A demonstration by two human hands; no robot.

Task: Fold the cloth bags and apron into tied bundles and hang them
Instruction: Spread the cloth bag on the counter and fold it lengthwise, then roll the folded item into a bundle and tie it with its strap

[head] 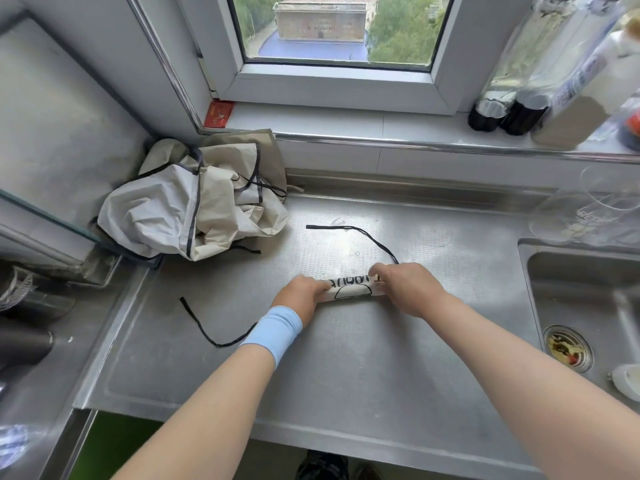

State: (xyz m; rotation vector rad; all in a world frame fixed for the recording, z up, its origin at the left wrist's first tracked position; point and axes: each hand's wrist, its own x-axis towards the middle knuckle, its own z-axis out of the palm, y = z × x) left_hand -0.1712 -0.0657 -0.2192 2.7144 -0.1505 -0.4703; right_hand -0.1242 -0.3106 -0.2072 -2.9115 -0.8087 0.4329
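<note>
Clutching one rolled cloth bag (349,289) on the desk (346,375), left grip (300,295) and right grip (406,289) curled round its two ends; one black strap (346,227) trailed beyond the right grip, a second strap (199,322) outside the left, one crumpled pile (173,209) farther beyond.

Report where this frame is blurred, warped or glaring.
Head view: the wide lens bends the window frame and the counter edges; the bottles at upper right are smeared; daylight leaves soft glare on the counter behind the rolled bag; the left hand, right hand and bag are sharp.
</note>
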